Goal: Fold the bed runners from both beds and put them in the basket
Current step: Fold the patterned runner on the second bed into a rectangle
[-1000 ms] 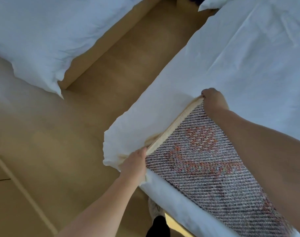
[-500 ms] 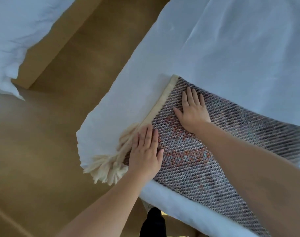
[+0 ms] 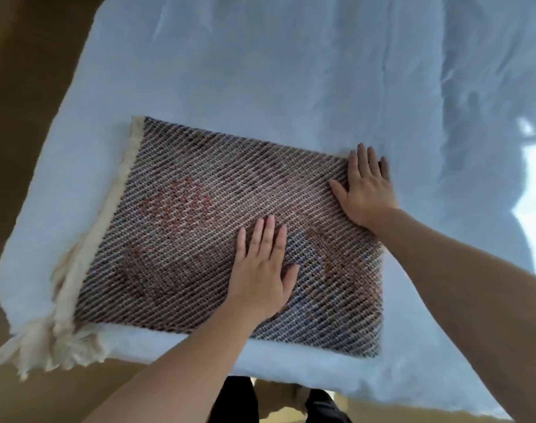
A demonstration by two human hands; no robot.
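- Bed runner (image 3: 199, 239) is lying flat as a rectangle on the near corner of the white bed (image 3: 291, 87)
- Its cream fringe (image 3: 46, 340) is hanging off the corner
- Left hand (image 3: 260, 276) is pressing palm-down mid-runner, fingers straight and close together
- Right hand (image 3: 366, 190) is pressing the far right edge, fingers straight and slightly spread

We see the bed runner (image 3: 193, 245) folded into a flat rectangle on the white bed (image 3: 260, 71), near its corner. Its weave is a dark and pale diagonal twill with faded red motifs. A cream band (image 3: 120, 190) runs down its left edge, ending in a cream fringe (image 3: 43, 346) that hangs over the bed's edge
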